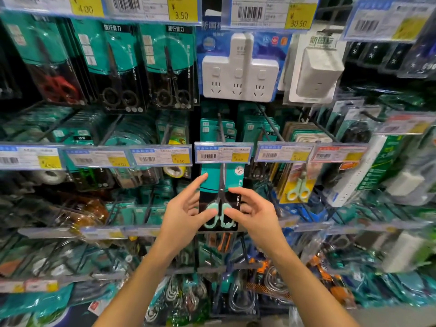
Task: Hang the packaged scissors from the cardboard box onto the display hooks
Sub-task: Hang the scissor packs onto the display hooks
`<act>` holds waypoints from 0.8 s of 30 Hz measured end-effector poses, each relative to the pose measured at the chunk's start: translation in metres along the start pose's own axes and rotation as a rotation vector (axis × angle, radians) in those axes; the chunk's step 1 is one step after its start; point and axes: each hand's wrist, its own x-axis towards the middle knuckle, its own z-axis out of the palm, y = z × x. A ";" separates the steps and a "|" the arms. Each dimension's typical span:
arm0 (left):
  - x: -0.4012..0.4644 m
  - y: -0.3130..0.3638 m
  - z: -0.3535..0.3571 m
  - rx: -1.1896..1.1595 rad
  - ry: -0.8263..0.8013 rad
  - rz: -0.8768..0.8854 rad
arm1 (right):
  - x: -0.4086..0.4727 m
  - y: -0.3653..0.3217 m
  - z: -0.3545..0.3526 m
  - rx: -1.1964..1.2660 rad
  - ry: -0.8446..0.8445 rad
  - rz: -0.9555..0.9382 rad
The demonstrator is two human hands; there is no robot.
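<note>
A: Two hands up at centre frame. Left hand (186, 208) and right hand (253, 210) flank one scissors package (220, 197), teal-and-black card with mint-handled scissors.

B: Grip state?

A: Left thumb lies on the left handle loop, right thumb on the right loop. Left fingers are spread and nearly straight, index tip at the card's left edge. Right fingers curl loosely at the right edge, tips partly behind the card. Both look like loose contact, not a clamp; cannot tell if anything pinches from behind.

B: Package position?

A: Upright, straight below the centre price tag (223, 154). That tag hides the card's top and its hang hole, so whether it sits on the display hook (221, 128) cannot be told. Hook rod runs far-to-near above the tag, more teal cards on it farther back.

B: Surroundings?

A: Upper left, black-handled scissors packs (119, 67). Above centre, white socket adapter (239, 67). Right of centre, yellow-handled small scissors (298, 187). Lower rows are blurred; contents unreadable. Cardboard box not seen. Forearms cut off at the near edge.
</note>
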 end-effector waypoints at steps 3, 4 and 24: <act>0.002 -0.002 0.001 -0.024 0.015 -0.006 | 0.003 0.005 -0.001 0.003 0.008 -0.013; 0.002 -0.004 0.002 -0.028 0.027 -0.007 | 0.004 0.006 -0.001 -0.001 0.010 -0.016; 0.031 -0.037 -0.002 0.035 0.080 -0.029 | 0.037 0.021 -0.007 0.020 -0.077 -0.063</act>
